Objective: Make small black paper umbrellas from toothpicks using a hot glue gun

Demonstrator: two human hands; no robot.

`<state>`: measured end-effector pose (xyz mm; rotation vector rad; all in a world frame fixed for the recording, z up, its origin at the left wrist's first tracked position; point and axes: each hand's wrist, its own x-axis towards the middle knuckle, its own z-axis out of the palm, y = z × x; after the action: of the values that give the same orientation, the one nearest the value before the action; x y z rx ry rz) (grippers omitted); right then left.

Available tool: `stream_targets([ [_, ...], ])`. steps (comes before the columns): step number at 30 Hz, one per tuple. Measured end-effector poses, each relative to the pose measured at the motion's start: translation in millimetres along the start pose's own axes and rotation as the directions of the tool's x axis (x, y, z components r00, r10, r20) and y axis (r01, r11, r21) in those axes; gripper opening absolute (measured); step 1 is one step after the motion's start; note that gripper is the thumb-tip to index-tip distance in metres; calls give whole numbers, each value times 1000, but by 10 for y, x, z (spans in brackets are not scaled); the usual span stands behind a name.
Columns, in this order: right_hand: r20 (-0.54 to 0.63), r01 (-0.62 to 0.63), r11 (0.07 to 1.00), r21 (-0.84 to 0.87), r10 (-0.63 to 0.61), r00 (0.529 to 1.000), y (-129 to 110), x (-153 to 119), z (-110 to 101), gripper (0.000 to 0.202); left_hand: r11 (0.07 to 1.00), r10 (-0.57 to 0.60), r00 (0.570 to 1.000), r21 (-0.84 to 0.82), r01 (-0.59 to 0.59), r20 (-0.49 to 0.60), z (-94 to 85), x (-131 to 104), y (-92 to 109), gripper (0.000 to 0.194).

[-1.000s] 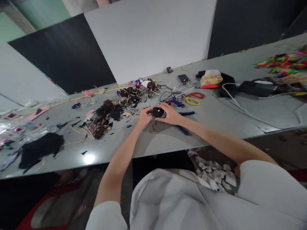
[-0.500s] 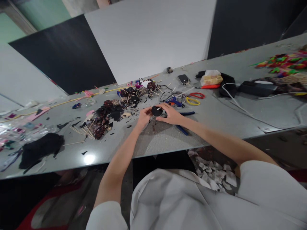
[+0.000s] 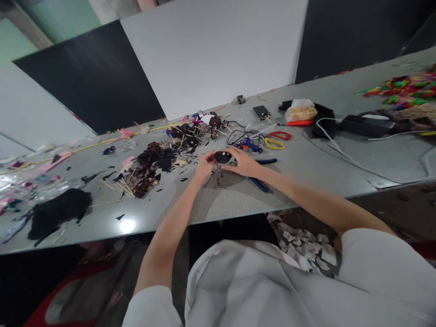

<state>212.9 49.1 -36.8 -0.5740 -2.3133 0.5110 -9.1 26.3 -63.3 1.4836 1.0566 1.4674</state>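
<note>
Between my two hands is a small, roundish black piece (image 3: 222, 157) with a pale spot on top, held just above the table. My left hand (image 3: 205, 165) grips its left edge, fingers closed against it. On the other side my right hand (image 3: 242, 162) pinches it between thumb and fingers. What the piece is made of is too small to tell. Blue-handled pliers (image 3: 259, 184) lie beside my right hand, partly covered by it. Behind that hand rest a blue glue gun (image 3: 250, 145) and scissors with a red and a yellow handle loop (image 3: 274, 144).
Left of my hands spreads a heap of dark scraps and thin sticks (image 3: 146, 175). A black cloth (image 3: 60, 212) lies at the table's left. Farther right are a phone (image 3: 260, 112), a tissue pack (image 3: 301, 112) and a white cable (image 3: 354, 159). Panels (image 3: 218, 54) stand behind the table.
The black piece has tilted a little between my fingers, so its outline looks flatter. Both hands stay in nearly the same place.
</note>
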Motion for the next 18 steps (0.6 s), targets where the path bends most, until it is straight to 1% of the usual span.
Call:
stream_targets([
  [2, -11, -8, 1000, -14, 8, 1000, 21, 2, 7, 73, 999, -24, 999, -35, 25, 39, 3, -10, 15, 24],
  [4, -27, -40, 999, -3, 40, 999, 40, 8, 12, 69, 996, -54, 996, -67, 58, 66, 16, -23, 43, 32],
  [8, -75, -123, 991, 51, 127, 989, 71, 24, 11, 50, 987, -132, 990, -82, 136, 48, 55, -48, 111, 47],
  [11, -126, -114, 993, -8, 112, 986, 94, 35, 8, 38, 978, -189, 981, -88, 191, 38, 72, -57, 151, 51],
  [15, -135, -113, 990, -82, 102, 986, 105, 40, 6, 39, 962, -242, 969, -123, 245, 45, 73, -55, 170, 50],
  [18, -139, -132, 988, -79, 120, 983, 89, 41, 3, 42, 954, -259, 964, -139, 265, 58, 78, -48, 170, 51],
])
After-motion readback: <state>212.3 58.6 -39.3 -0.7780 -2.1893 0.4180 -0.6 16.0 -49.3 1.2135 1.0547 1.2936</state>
